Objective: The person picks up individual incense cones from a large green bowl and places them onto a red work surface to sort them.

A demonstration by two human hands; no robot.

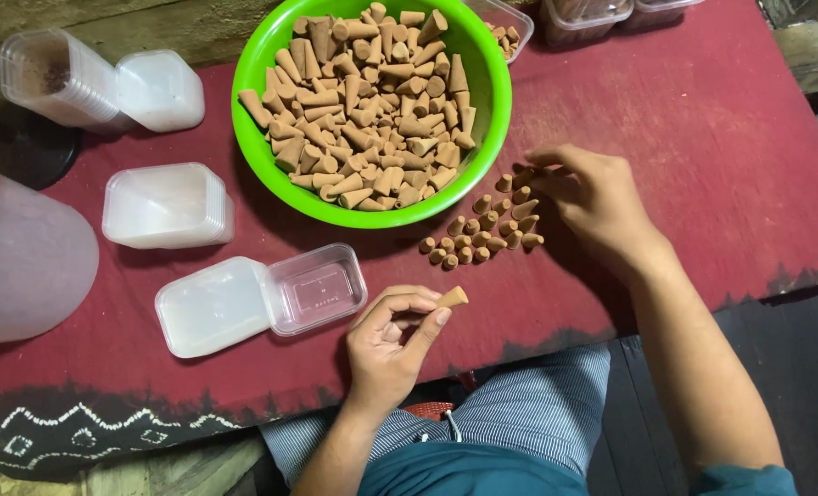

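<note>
Fingers of the left hand (386,344) pinch a single tan cone (454,297) between thumb and forefinger, held just above the desk (703,138) near the open clear box (315,287) with its hinged lid laid flat. The right hand (593,197) rests at the edge of a small cluster of cones (482,234) on the cloth, fingers (556,158) bent over them; whether they grip one I cannot tell, as the hand hides its own tips. The pinch on the held cone looks light, so it could slip and roll off the near edge, and a sweep of the right wrist could scatter the cluster. A green bowl (496,101) heaped with cones stands behind it. The desk wears a dark red cloth with a patterned border; stacks of clear boxes (166,204) lie to the left.
</note>
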